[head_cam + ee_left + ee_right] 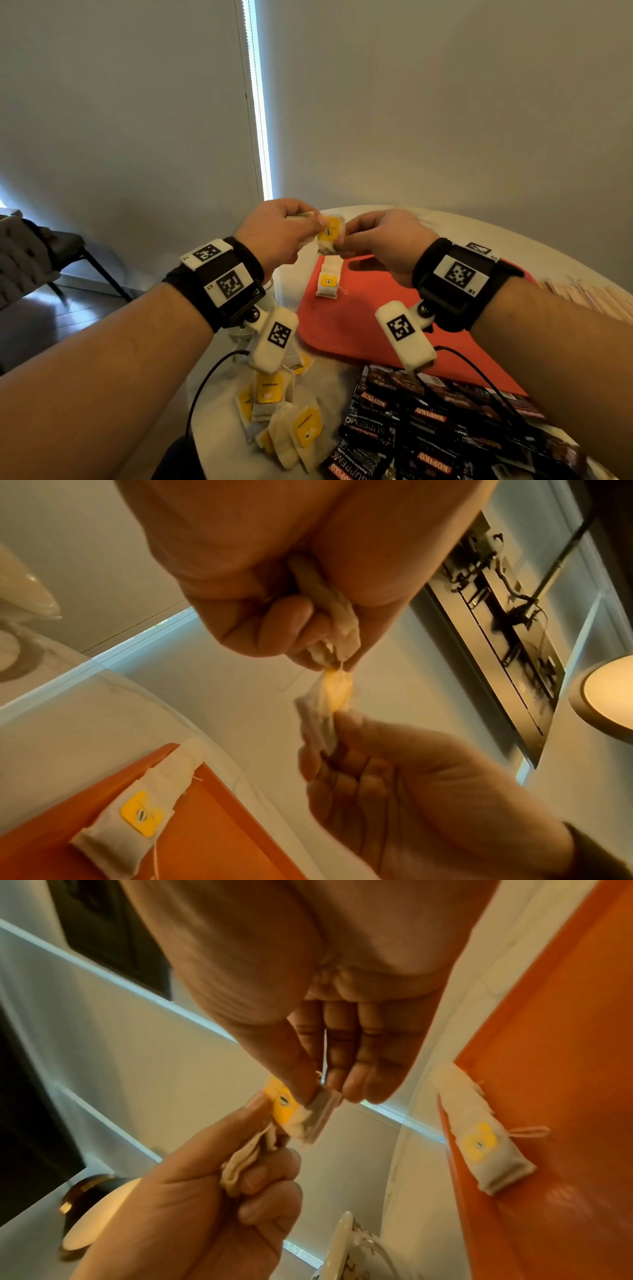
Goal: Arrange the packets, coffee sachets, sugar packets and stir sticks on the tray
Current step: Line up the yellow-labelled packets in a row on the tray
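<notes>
Tray point(346, 329) lies red on the table, one row of tea bags point(328, 279) already on it. Above it, the left hand point(274, 236) clutches a bunch while the right hand point(380, 236) pinches one tea bag point(329, 233) free. Next, probably, laying it beside the row.

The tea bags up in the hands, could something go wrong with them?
Maybe. The left hand grips a crumpled bunch of tea bags while the right hand pinches one tagged bag off it, so strings might tangle, paper might tear, or a bag might drop. The row on the orange tray could get knocked crooked.
</notes>
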Demonstrator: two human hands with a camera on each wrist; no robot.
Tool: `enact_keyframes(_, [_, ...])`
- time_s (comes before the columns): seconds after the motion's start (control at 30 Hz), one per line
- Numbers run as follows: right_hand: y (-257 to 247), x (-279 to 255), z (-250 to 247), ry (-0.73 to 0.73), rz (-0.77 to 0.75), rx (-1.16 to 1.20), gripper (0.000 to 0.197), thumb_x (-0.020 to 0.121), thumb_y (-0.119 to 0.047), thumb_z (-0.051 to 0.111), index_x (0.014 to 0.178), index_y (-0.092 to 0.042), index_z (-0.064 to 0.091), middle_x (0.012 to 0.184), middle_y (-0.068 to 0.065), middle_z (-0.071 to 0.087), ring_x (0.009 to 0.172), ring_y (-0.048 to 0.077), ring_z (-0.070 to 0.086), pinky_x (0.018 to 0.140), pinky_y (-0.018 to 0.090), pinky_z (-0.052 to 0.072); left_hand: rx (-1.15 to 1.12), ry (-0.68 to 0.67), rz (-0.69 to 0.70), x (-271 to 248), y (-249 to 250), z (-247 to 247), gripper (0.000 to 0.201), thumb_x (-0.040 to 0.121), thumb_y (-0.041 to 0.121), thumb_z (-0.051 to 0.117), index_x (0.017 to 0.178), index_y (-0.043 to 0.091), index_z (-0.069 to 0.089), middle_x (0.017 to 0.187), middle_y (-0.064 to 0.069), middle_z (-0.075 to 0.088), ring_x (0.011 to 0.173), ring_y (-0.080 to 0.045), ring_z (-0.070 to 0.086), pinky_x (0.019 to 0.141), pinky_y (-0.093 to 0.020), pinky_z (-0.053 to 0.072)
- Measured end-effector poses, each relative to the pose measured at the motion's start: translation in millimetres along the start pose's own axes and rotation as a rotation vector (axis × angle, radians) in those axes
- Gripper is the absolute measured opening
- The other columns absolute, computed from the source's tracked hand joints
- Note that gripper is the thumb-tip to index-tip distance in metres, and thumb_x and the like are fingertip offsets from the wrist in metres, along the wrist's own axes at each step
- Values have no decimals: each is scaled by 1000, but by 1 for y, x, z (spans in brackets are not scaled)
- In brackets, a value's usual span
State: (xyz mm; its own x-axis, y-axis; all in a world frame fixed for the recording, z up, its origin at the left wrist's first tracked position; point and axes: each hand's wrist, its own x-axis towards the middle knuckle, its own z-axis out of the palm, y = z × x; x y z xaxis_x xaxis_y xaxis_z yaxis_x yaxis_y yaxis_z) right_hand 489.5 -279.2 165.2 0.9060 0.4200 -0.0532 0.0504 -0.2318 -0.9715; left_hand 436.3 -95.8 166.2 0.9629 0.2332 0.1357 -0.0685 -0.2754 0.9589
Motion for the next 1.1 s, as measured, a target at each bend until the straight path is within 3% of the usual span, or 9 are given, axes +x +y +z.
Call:
enact_keyframes(0.17, [28, 7, 3, -19, 260, 52, 17, 82, 8, 75, 89, -5, 67, 82, 17, 71, 64, 22, 67, 61, 32, 59, -216, 102, -75, 11, -5, -12, 9, 95, 20, 74, 88, 18, 69, 70, 3, 55, 50, -6, 42, 42, -19, 38])
enact_keyframes(0.3, [47, 10, 10, -50, 373, -39, 19, 82, 6, 77, 85, -7, 64, 83, 17, 74, 68, 25, 70, 60, 33, 58, -309, 133, -105, 16, -7, -21, 10, 95, 17, 75, 96, 14, 65, 68, 4, 53, 48, -4, 41, 40, -18, 36])
enact_keyframes(0.4, [54, 12, 18, -68, 407, -25, 19, 83, 7, 77, 77, -5, 63, 80, 18, 75, 66, 24, 73, 57, 32, 58, -316, 130, -112, 18, -9, -22, 9, 95, 16, 74, 97, 14, 65, 68, 4, 54, 47, -4, 41, 40, -18, 36])
enact_keyframes(0.5, [59, 17, 27, -54, 419, -36, 23, 82, 5, 78, 71, -6, 61, 73, 16, 73, 65, 24, 71, 62, 33, 60, -316, 124, -117, 18, -11, -21, 8, 95, 15, 75, 93, 14, 66, 69, 4, 55, 47, -5, 42, 41, -18, 36])
enact_keyframes(0.67, [63, 25, 33, 1, 409, -60, 21, 83, 1, 80, 76, -5, 61, 85, 22, 72, 71, 27, 69, 69, 37, 60, -309, 112, -137, 19, -15, -22, 7, 94, 18, 76, 91, 16, 69, 74, 2, 55, 48, -5, 43, 44, -19, 38])
enact_keyframes(0.8, [62, 25, 35, -4, 416, -48, 12, 86, -1, 78, 86, 0, 66, 86, 20, 71, 68, 24, 68, 67, 33, 60, -318, 99, -155, 18, -15, -20, 8, 95, 17, 75, 92, 15, 68, 75, 1, 55, 47, -5, 42, 43, -19, 37])
enact_keyframes(0.9, [61, 26, 33, -7, 428, -55, 17, 88, -3, 76, 99, 7, 68, 92, 21, 70, 68, 22, 68, 67, 31, 60, -355, 98, -203, 17, -14, -18, 6, 96, 16, 72, 94, 13, 67, 76, 0, 55, 51, -7, 43, 43, -19, 36])
enact_keyframes(1.0, [59, 24, 32, -29, 441, -69, 16, 92, -2, 71, 103, 9, 68, 92, 20, 69, 71, 23, 67, 77, 34, 60, -428, 111, -288, 12, -14, -14, 15, 94, 14, 68, 107, 7, 70, 89, -7, 57, 55, -9, 46, 44, -21, 37])
enact_keyframes(1.1, [52, 20, 26, -22, 414, -118, 20, 94, -9, 71, 110, 3, 68, 93, 15, 69, 73, 23, 68, 73, 35, 59, -520, 54, -344, 3, -13, -7, 23, 90, 6, 58, 112, 3, 63, 96, -13, 58, 52, -12, 46, 42, -23, 36])
